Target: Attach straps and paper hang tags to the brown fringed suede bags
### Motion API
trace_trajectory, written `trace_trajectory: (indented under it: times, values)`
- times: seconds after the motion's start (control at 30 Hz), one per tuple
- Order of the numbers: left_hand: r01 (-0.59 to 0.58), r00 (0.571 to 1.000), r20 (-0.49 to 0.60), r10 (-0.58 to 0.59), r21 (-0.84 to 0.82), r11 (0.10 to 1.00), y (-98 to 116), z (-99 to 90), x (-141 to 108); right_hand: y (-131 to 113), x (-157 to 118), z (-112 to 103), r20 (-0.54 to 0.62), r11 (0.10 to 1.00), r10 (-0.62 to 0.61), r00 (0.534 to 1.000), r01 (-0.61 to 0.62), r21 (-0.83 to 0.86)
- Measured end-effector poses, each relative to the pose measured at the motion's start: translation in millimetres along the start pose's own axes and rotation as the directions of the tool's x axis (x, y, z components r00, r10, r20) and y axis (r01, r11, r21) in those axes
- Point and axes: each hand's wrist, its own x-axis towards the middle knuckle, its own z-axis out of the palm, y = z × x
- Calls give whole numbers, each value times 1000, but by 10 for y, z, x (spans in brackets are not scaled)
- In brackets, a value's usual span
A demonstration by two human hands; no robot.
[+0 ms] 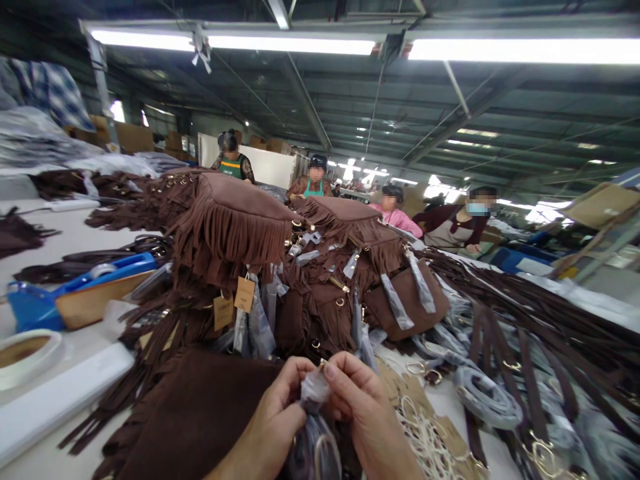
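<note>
At the bottom centre my left hand [277, 420] is closed on a strap wrapped in clear plastic [316, 393]. Right beside it, my right hand [357, 400] pinches the upper end of the same wrapped strap, near a small metal piece between the fingertips. The strap's coiled lower part hangs between both hands. Under and left of my left hand lies a dark brown fringed bag [185, 413]. Just beyond the hands, brown fringed bags [320, 313] are heaped, with plastic-wrapped parts and paper tags [245, 295].
On the left are a blue tape dispenser [80, 290], a tape roll [30, 357] and a white box [65, 400]. White strings [425, 440] and tags lie right of my hands. Brown straps [530, 360] spread across the right. Several people stand beyond the pile.
</note>
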Motion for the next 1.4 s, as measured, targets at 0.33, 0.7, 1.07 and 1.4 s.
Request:
trace_trajectory:
  times: [0.33,0.7,1.07,1.4]
  values:
    - [78,992,96,-85,73,994,-42,-72,-1,-131,-20,-143,-12,997,-27,1000,27,-76]
    - [-52,987,161,-9,371,927,110,-131,-56,-220,-57,-87,-50,999,10,999,-7,50]
    - [-70,988,152,23,314,947,168,-7,-19,-163,-60,-135,4,979,-23,1000,23,-202]
    - [-13,982,183,-45,301,954,80,-135,-23,-162,-22,-178,-5,976,-24,1000,22,-216]
